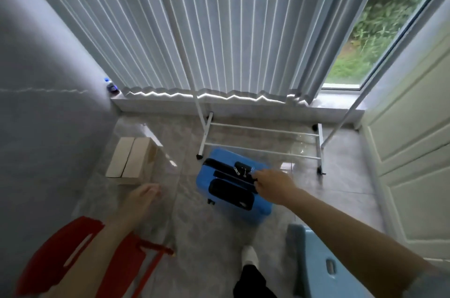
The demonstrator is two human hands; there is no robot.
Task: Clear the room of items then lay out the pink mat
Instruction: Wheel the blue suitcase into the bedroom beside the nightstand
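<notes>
We grip the top of the blue suitcase with our right hand, fingers curled round its black handle, since it stands upright mid-floor and, in our judgement, must be hauled out first; our left hand hangs free with loose, straight fingers, holding nothing (ready to balance us). The cardboard box sits by the wall and the white rack by the curtain; 2 stools flank us; the pink mat is not in view.
</notes>
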